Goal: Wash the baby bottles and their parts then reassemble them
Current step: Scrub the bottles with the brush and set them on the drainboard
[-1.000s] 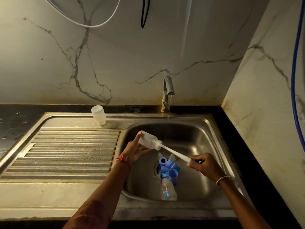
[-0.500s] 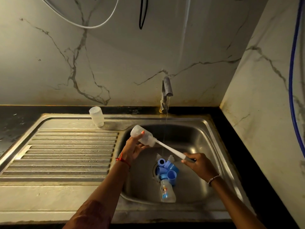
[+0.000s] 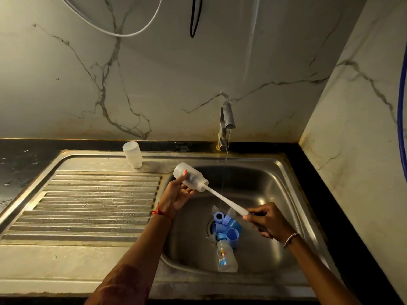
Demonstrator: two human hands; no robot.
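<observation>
My left hand [image 3: 176,194] grips a clear baby bottle [image 3: 190,177] held on its side above the sink's left edge, mouth pointing right. A white bottle brush [image 3: 224,201] goes into that mouth; its head is hidden inside. My right hand [image 3: 267,220] holds the brush handle over the basin. On the basin floor lie several blue caps and rings [image 3: 228,228], clear teats, and a second clear bottle [image 3: 225,257] with a printed label. Another clear bottle [image 3: 132,154] stands upside down at the back of the drainboard.
A thin stream of water runs from the steel tap [image 3: 226,119] into the steel sink [image 3: 286,172]. The ribbed drainboard [image 3: 92,205] lies to the left. Black counter borders it, with marble walls behind and on the right. Cables hang overhead.
My left hand has lifted the bottle up and to the left, tilting it more. The brush has slid further out of the bottle as my right hand drew back slightly.
</observation>
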